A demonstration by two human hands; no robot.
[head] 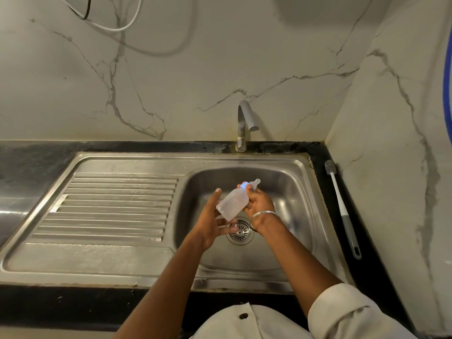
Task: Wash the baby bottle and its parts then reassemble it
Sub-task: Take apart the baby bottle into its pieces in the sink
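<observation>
Right grip [256, 201]: curled round my baby bottle [232, 202] at its blue collar.
Left grip [215, 222]: open, fingers straight, by the bottle's base.
Where: over the sink [288, 182] basin.

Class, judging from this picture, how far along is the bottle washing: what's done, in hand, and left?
Done: nothing visible; the bottle is whole, collar and teat on. In hand: the right hand grips its neck over the sink; the left hand lies open by its base. Left: probably everything, as the tap shows no water and the brush lies on the counter.
</observation>
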